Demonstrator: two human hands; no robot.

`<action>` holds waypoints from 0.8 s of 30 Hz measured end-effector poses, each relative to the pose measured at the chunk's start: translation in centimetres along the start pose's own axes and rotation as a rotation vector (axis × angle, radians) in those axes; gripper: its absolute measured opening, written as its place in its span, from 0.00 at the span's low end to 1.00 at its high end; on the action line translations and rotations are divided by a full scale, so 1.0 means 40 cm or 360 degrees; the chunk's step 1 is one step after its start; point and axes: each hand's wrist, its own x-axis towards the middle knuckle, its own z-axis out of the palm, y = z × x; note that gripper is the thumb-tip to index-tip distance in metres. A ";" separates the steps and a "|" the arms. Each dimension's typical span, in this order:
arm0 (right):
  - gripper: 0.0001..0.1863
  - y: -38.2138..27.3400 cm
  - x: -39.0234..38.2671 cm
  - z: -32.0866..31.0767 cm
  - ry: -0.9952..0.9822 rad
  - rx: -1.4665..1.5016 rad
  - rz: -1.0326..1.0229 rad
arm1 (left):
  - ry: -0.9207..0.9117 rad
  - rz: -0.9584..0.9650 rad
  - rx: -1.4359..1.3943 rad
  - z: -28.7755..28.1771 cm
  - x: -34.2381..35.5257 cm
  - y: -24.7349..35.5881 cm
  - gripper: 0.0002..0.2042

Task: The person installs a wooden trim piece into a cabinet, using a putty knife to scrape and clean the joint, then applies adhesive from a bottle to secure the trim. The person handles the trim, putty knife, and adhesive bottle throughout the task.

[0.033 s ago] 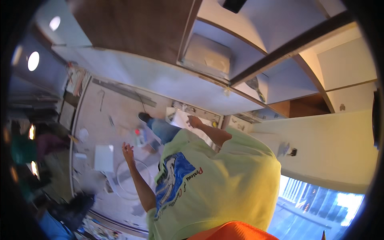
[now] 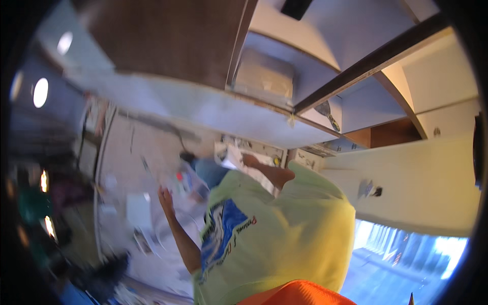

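My left hand (image 2: pixel 165 197) is raised over the floor, its fingers apart and nothing seen between them. Farther ahead and to the right, my right hand (image 2: pixel 249 160) is beside a white sheet-like piece (image 2: pixel 232 157). Its fingers are small and blurred, so I cannot tell whether they grip it. My light green shirt (image 2: pixel 290 229) fills the lower middle. Below my left hand, a pale rectangular panel (image 2: pixel 139 209) lies on the floor, with a blurred red-topped item (image 2: pixel 180 177) near my blue-clad leg (image 2: pixel 210 172).
Open shelving (image 2: pixel 366 58) rises at the upper right, holding a scraper (image 2: pixel 328 116) and a wrapped box (image 2: pixel 264 76). A large brown panel (image 2: pixel 162 40) stands at the upper left. A bright window (image 2: pixel 406 254) is at the lower right. Dark bags (image 2: pixel 104 272) lie lower left.
The view has shifted a little and the floor is more blurred. My left hand sits slightly farther right and lower in the picture; my right hand stays by the white piece.
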 end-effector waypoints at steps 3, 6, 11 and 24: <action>0.27 -0.042 0.213 0.076 0.0314 0.0331 0.0607 | -0.0060 -0.0444 -0.0087 0.012 0.249 0.122 0.30; 0.30 -0.112 0.392 0.012 0.0604 0.0944 0.0602 | -0.0266 -0.0673 0.0025 0.006 0.434 0.193 0.30; 0.27 -0.246 0.694 -0.270 -0.0376 0.2542 -0.0589 | -0.0231 -0.0087 0.0017 -0.095 0.593 0.212 0.25; 0.33 -0.470 1.170 -0.421 -0.0849 0.0763 0.0165 | 0.1173 -0.0763 0.0204 -0.451 0.374 0.130 0.31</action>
